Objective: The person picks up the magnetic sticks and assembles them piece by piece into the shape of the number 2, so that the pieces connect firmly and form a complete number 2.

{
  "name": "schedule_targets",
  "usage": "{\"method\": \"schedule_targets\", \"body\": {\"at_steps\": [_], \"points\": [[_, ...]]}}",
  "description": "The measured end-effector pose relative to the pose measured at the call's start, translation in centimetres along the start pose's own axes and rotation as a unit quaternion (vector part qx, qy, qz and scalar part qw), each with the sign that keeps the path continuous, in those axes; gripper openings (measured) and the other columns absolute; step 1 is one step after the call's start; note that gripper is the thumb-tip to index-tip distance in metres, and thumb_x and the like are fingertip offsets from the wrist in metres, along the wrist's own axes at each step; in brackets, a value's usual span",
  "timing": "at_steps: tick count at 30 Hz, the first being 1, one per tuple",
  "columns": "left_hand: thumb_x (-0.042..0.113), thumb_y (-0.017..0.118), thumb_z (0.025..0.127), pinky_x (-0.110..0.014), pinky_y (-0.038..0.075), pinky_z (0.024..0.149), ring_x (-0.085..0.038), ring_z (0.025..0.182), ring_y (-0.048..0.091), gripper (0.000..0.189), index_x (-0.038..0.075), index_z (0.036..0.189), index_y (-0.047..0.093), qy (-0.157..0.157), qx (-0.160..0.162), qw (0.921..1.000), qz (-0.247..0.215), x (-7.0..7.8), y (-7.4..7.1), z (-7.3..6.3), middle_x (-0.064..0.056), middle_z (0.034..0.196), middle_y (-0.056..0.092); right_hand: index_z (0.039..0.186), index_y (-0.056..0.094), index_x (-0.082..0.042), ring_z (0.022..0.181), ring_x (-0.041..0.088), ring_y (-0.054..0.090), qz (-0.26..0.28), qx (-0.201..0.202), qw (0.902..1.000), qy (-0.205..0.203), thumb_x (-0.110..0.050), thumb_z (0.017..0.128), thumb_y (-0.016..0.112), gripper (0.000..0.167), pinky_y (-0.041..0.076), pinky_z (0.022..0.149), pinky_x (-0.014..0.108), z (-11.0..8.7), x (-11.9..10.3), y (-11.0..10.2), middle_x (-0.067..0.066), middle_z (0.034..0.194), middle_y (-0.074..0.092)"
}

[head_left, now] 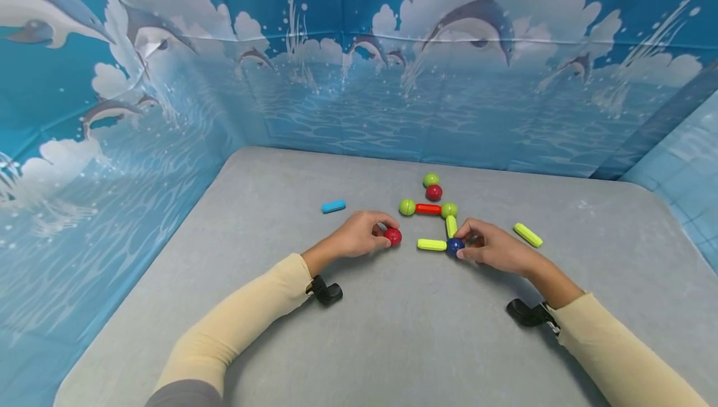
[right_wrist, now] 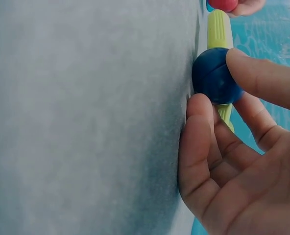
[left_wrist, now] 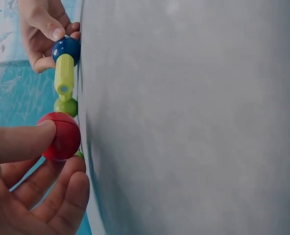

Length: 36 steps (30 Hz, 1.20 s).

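My left hand [head_left: 364,233] pinches a red ball [head_left: 393,237] between thumb and fingers, just left of a yellow-green rod [head_left: 431,245]. A gap separates ball and rod. With thumb and fingers my right hand [head_left: 493,246] grips a dark blue ball [head_left: 455,246]. That ball joins the yellow-green rod on its left to another yellow-green rod [head_left: 451,226] behind it. The second rod runs to a green ball [head_left: 449,209], from which a red rod [head_left: 429,209] leads left to another green ball [head_left: 407,207]. In the right wrist view the blue ball [right_wrist: 216,76] sits against the thumb tip.
Behind the joined pieces lie a second red ball [head_left: 434,192] and a green ball [head_left: 431,180], close together. A blue rod [head_left: 333,206] lies at left, a loose yellow-green rod [head_left: 528,235] at right. Dolphin-print curtains [head_left: 359,101] border the grey table [head_left: 370,338].
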State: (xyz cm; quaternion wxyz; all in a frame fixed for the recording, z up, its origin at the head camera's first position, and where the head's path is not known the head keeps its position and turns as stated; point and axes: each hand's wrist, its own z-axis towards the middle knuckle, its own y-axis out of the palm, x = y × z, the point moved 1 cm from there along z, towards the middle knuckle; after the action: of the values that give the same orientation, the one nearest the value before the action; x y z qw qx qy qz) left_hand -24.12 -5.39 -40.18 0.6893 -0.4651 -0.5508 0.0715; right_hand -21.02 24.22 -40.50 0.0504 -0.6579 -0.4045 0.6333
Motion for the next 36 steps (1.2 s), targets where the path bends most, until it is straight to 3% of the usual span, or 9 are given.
{"method": "schedule_targets", "body": {"at_steps": [10, 18, 30, 36], "points": [[0.011, 0.070, 0.091, -0.021, 0.051, 0.062, -0.010, 0.083, 0.063, 0.035, 0.013, 0.126, 0.067, -0.011, -0.025, 0.9996, -0.010, 1.0, 0.9, 0.5, -0.009, 0.123, 0.067, 0.116, 0.052, -0.002, 0.084, 0.019, 0.052, 0.006, -0.001, 0.9999, 0.010, -0.012, 0.094, 0.066, 0.028, 0.049, 0.065, 0.030, -0.1, 0.1, 0.1, 0.019, 0.115, 0.057], [0.012, 0.070, 0.091, -0.022, 0.051, 0.066, -0.014, 0.094, 0.066, 0.034, 0.017, 0.125, 0.068, -0.028, -0.027, 0.9991, -0.018, 1.0, 1.3, 0.8, -0.006, 0.125, 0.068, 0.116, 0.052, -0.002, 0.086, 0.020, 0.053, 0.006, -0.001, 0.9999, 0.011, -0.014, 0.094, 0.066, 0.029, 0.049, 0.067, 0.030, 0.0, -0.2, 0.4, 0.018, 0.115, 0.057], [0.012, 0.072, 0.090, -0.022, 0.050, 0.070, -0.014, 0.097, 0.066, 0.034, 0.016, 0.124, 0.069, -0.031, -0.027, 0.9989, -0.024, 1.4, 1.8, 1.3, -0.005, 0.124, 0.068, 0.116, 0.051, -0.001, 0.085, 0.020, 0.053, 0.009, -0.004, 0.9998, 0.016, -0.013, 0.095, 0.066, 0.028, 0.049, 0.067, 0.030, -0.1, -0.1, 0.2, 0.019, 0.115, 0.057], [0.010, 0.072, 0.090, -0.020, 0.049, 0.064, -0.011, 0.086, 0.063, 0.031, 0.017, 0.120, 0.070, -0.027, -0.023, 0.9991, -0.024, 1.8, 1.9, 1.5, -0.005, 0.121, 0.069, 0.116, 0.052, -0.002, 0.086, 0.021, 0.052, 0.000, 0.001, 0.9998, 0.020, -0.015, 0.095, 0.066, 0.028, 0.048, 0.066, 0.030, -0.2, -0.3, 0.0, 0.017, 0.114, 0.057]]}}
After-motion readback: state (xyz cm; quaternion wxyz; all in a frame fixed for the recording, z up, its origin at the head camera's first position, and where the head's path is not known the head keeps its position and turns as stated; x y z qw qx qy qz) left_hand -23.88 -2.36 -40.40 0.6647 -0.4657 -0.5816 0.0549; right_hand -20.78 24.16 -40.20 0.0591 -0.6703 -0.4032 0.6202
